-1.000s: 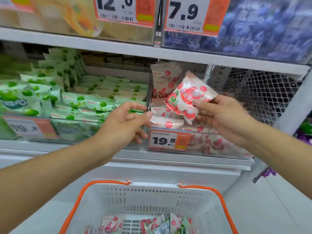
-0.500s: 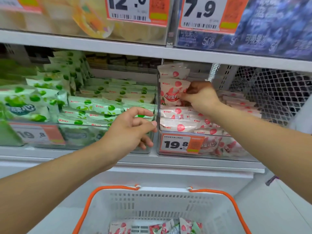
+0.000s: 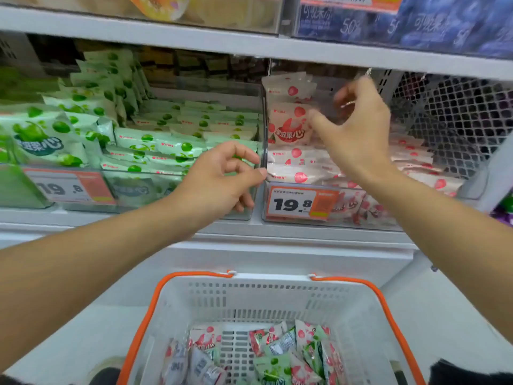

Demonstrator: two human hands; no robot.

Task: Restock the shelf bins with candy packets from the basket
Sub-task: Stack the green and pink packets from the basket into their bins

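A white basket [image 3: 347, 307] with orange handles sits low in front of me, holding several red and green candy packets [image 3: 274, 354]. On the shelf, a clear bin [image 3: 369, 218] holds red-and-white packets, with one red packet [image 3: 287, 126] standing upright at its left. Just right of that packet hovers my right hand [image 3: 358, 132], blurred, with loosely curled fingers that hold nothing. My left hand [image 3: 219, 180] is in front of the green-packet bin [image 3: 166, 143]. Its fingers are loosely curled and empty, and its thumb tip is at the divider between the two bins.
Orange price tags reading 19.8 [image 3: 301, 202] are fixed on the bin fronts. A shelf board [image 3: 249, 47] runs close above the bins, with blue packets [image 3: 416, 23] on top. A wire mesh panel [image 3: 458, 118] closes off the right side.
My right hand carried a red packet into the right bin, stood it upright at the left, let go and drew back slightly right. My left hand stayed put.
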